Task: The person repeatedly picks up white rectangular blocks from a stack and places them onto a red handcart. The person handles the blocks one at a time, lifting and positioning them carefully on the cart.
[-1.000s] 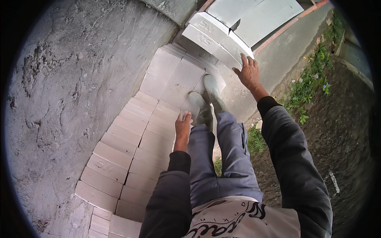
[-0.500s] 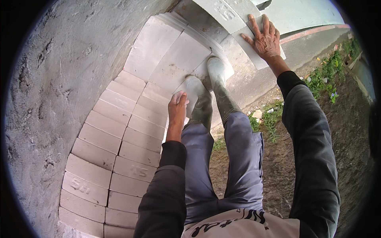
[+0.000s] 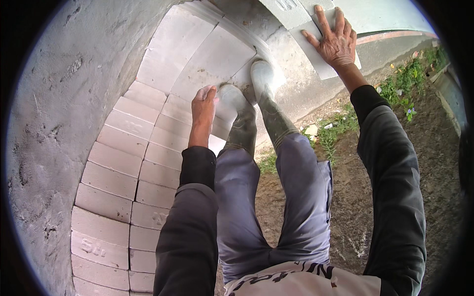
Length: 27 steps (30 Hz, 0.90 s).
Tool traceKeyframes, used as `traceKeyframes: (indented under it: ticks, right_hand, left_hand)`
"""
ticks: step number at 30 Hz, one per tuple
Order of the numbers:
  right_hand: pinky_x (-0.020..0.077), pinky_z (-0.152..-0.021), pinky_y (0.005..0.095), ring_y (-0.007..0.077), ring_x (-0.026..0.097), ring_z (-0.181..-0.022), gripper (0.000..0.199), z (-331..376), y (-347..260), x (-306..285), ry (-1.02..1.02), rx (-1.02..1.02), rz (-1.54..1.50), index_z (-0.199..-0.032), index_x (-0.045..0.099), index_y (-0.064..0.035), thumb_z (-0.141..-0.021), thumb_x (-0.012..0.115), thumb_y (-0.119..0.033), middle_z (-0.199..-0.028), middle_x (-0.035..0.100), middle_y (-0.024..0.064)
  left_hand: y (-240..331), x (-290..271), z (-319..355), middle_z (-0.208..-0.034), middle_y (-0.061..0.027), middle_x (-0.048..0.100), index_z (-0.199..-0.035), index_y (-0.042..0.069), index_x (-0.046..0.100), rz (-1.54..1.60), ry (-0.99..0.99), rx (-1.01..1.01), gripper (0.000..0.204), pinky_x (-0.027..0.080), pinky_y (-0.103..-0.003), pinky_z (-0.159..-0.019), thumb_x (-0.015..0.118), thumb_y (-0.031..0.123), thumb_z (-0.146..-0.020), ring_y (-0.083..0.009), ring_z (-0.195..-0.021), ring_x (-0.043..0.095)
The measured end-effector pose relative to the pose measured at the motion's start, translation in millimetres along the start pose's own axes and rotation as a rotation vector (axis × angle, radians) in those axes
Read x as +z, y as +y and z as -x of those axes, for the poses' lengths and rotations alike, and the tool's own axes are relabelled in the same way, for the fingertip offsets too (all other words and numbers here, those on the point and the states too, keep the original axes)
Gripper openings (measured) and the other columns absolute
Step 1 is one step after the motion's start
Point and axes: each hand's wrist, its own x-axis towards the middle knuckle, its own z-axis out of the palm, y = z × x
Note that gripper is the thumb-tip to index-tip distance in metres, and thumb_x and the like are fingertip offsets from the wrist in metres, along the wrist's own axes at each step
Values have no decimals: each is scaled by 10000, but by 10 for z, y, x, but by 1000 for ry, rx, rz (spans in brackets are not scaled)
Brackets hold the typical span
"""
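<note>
My right hand point(image 3: 338, 47) lies with its fingers spread on a flat pale grey block point(image 3: 326, 66) at the upper right. The block stands in line with another pale block point(image 3: 286, 11) that bears raised marks. My left hand point(image 3: 202, 108) hangs above the stacked blocks, just left of my boots. Its fingers are curled in, with the thumb close against them; whatever is inside, if anything, is hidden. Under it, pale bricks point(image 3: 118, 155) run in two stacked columns along the left.
A rough grey wall point(image 3: 44, 123) rises at the left. Broad pale slabs point(image 3: 197, 59) lie before my rubber boots point(image 3: 264, 79). To the right are a concrete ledge point(image 3: 306, 98), green weeds point(image 3: 335, 135) and bare brown soil point(image 3: 355, 197). A light sheet point(image 3: 395, 17) covers the upper right.
The view has shifted a little. My left hand has moved left and up, still curled. My right hand stays spread on the same block, slightly higher in view.
</note>
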Motion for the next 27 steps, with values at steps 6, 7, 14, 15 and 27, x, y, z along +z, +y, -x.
traceKeyframes:
  ticks: [6,7,14,15,27]
  right_hand:
    - [307,-1126,581,433,361,-1420,867,2,-8,51,-33,9,13,-1619,260,-388,-900,427,-843,-1588,279,266]
    - [302,-1129,583,434,354,-1424,869,1,-8,54,-29,9,3,-1621,255,-386,-901,425,-843,-1588,277,271]
    - [286,-1146,595,455,325,-1440,898,22,-13,-7,-66,4,-7,-1631,229,-358,-901,451,-832,-1594,246,287]
    - [287,-1145,596,457,326,-1439,901,-11,-27,-5,-59,2,-12,-1631,229,-356,-900,458,-830,-1593,246,287]
    - [308,-1113,610,476,335,-1415,875,7,2,-4,-80,9,-9,-1607,269,-373,-889,504,-814,-1563,260,301]
  left_hand:
    - [71,-131,-186,-1377,-181,615,-1432,-23,528,65,37,15,569,469,-388,-1043,624,344,-1009,-307,-1199,640]
    - [92,-168,-209,-1378,-180,610,-1442,-7,525,61,46,3,558,470,-392,-1048,615,340,-1014,-308,-1212,638]
    - [38,-310,-541,-1375,-141,621,-1426,9,546,18,88,48,562,470,-378,-1039,634,358,-995,-281,-1246,617]
    - [15,-307,-645,-1376,-139,620,-1427,9,546,-22,86,45,563,470,-375,-1041,634,359,-994,-282,-1253,612]
    - [-361,-33,-511,-1396,-185,587,-1450,-17,509,164,44,-21,584,490,-411,-1033,613,349,-1008,-318,-1226,623]
